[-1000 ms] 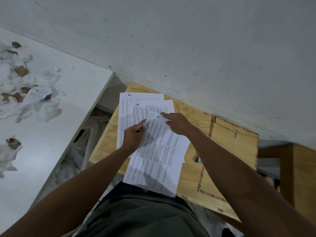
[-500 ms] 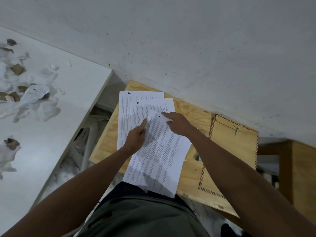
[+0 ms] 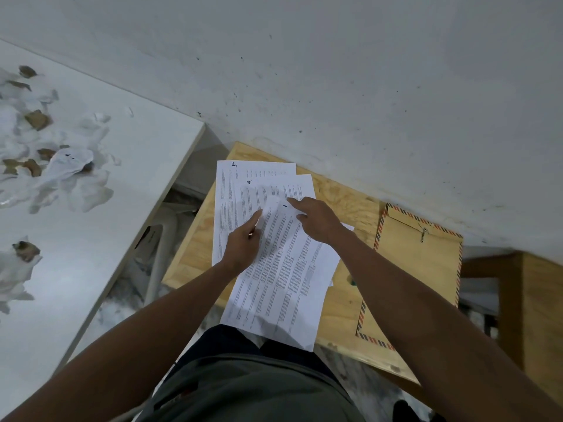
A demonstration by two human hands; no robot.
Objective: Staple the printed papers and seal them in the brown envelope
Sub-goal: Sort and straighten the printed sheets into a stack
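- Seen from above, a person stands at a small wooden table (image 3: 341,205) set against a pale grey wall (image 3: 335,71).
- Printed papers (image 3: 280,269) lie fanned out on the table, overlapping; the nearest sheets hang over the table's front edge toward the person.
- Handwritten numbers mark the top corners of three sheets; the rearmost looks like a 5, though it is small and hard to read.
- The left hand (image 3: 243,242) lies on the papers with fingers stretched forward, their tips at the upper left edge of the top sheet; whether the thumb is pinching that edge cannot be told.
- The right hand (image 3: 320,220) rests on the top sheet near its upper corner, forefinger straight and pointing, the other fingers loosely bent, gripping nothing.
- The brown envelope (image 3: 417,269), edged with red and blue stripes and carrying a metal clasp, lies flat on the table to the right of the papers, apart from both hands.
- To the left, a white surface (image 3: 137,178) holds crumpled scraps of white and brown paper (image 3: 61,172).
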